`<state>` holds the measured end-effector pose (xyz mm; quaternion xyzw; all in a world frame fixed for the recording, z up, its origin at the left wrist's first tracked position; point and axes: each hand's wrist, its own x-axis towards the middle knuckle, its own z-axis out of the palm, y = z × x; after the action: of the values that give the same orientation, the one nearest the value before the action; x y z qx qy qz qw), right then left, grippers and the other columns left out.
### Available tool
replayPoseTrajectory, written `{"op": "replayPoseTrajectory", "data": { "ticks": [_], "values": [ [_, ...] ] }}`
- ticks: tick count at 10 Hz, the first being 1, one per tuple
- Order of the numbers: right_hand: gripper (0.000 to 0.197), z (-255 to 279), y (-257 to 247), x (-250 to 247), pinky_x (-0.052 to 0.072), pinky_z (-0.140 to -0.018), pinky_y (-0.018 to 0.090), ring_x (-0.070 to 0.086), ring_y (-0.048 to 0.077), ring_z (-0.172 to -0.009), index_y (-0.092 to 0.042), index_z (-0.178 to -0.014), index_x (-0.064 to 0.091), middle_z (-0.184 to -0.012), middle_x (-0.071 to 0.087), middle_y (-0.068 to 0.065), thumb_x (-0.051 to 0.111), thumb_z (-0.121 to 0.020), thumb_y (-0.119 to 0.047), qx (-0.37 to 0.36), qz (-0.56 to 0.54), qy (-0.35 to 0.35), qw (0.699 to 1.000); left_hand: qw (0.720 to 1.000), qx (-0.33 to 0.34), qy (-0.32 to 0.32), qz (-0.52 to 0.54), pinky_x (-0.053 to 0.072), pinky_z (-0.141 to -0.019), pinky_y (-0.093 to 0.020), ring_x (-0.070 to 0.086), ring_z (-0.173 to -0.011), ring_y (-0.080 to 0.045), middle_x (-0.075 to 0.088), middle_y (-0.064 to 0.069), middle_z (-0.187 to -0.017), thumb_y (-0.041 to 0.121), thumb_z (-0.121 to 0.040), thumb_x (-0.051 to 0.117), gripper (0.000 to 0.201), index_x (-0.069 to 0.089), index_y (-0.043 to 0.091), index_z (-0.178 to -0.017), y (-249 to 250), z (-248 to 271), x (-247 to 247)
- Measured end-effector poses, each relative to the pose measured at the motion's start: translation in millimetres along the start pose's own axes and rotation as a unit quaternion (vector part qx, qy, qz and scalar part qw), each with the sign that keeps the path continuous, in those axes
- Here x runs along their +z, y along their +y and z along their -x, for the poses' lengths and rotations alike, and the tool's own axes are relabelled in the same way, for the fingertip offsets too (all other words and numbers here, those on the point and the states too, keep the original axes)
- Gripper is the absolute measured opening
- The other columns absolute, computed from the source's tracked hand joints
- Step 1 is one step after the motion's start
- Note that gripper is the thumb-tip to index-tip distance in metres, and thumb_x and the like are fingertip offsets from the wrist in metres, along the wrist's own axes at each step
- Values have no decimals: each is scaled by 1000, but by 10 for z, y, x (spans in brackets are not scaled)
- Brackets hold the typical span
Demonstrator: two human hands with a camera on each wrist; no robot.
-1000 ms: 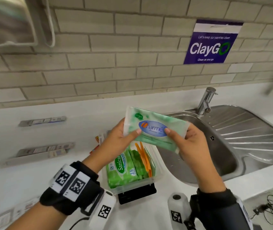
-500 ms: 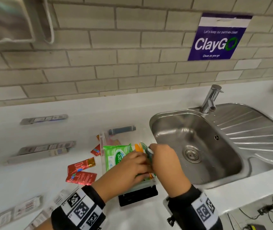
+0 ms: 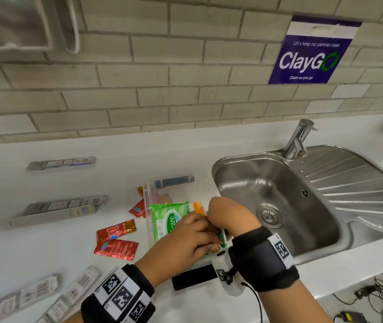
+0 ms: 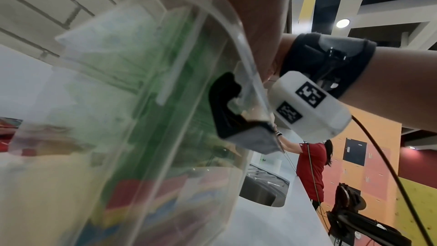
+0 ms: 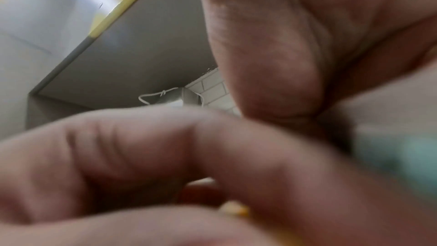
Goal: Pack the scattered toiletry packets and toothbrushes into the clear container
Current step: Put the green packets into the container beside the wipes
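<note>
The clear container (image 3: pixel 148 194) stands on the white counter left of the sink, with a green Sanicare wipes pack (image 3: pixel 169 220) and orange toothbrushes (image 3: pixel 198 207) upright inside. Both hands are down at its near right corner. My left hand (image 3: pixel 205 240) and right hand (image 3: pixel 216 221) grip a green-and-white wipes packet (image 3: pixel 223 238) on edge, mostly hidden between them and sunk into the container. The left wrist view looks through the container wall (image 4: pixel 165 63) at blurred green packs. Only blurred curled fingers (image 5: pixel 272 81) and a teal packet edge (image 5: pixel 402 156) show in the right wrist view.
Red sachets (image 3: pixel 116 229) (image 3: pixel 116 249) (image 3: pixel 137 209) lie left of the container. Boxed toothbrushes lie further left (image 3: pixel 61 163) (image 3: pixel 53 214) and at the near left edge (image 3: pixel 69 297). The steel sink (image 3: pixel 279 194) and tap (image 3: pixel 300 138) are on the right. A person in red (image 4: pixel 312 171) stands far off.
One second ago both hands held the green-and-white packet flat above the container. They have turned it on edge and lowered it into the container's right side.
</note>
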<state>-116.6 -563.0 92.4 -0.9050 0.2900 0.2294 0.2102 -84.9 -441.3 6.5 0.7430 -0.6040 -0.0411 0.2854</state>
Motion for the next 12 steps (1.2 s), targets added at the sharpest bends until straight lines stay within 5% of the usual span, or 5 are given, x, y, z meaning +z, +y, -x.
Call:
{"op": "replayPoseTrajectory", "data": {
  "ticks": [3, 6, 8, 11, 12],
  "values": [
    [35, 5, 100, -47, 44, -29, 12, 66, 31, -103, 8, -124, 49, -129, 55, 25, 38, -93, -3, 39, -172, -71, 982, 1000, 0, 0, 3, 22, -98, -13, 34, -116, -5, 59, 13, -111, 45, -91, 39, 36, 62, 31, -115, -15, 27, 9],
    [97, 80, 277, -43, 51, -75, 26, 59, 16, -76, -13, -138, 38, -128, 51, 15, 26, -72, -83, 8, -257, -155, 954, 1000, 5, 13, -2, 26, -97, -15, 34, -115, -4, 60, 13, -112, 45, -92, 39, 35, 63, 32, -112, -22, 30, 34],
    [38, 287, 338, 105, 31, -58, 14, 42, -5, -54, -41, -76, 47, -51, 51, -25, 18, -92, -60, -30, -299, -124, 946, 1000, 4, 17, -20, 26, -98, -16, 37, -114, -5, 61, 12, -112, 42, -91, 39, 33, 64, 31, -110, -6, 46, 41],
    [67, 207, 200, 38, 41, -68, 24, 51, 11, -69, -21, -88, 61, -79, 54, -3, 17, -83, -72, -20, -295, -96, 950, 1000, -10, 20, 11, 33, -102, -20, 44, -109, -9, 56, 5, -113, 42, -91, 42, 32, 64, 31, -111, 38, 52, -7],
    [96, 239, 198, -87, 46, -99, 42, 57, 33, -111, 5, -118, 55, -122, 59, 23, 28, -75, -76, -40, -297, -10, 954, 997, -28, 31, 71, 3, -113, -10, 43, -117, -3, 57, 5, -120, 35, -92, 48, 30, 62, 26, -117, 40, 45, -32]
  ]
}}
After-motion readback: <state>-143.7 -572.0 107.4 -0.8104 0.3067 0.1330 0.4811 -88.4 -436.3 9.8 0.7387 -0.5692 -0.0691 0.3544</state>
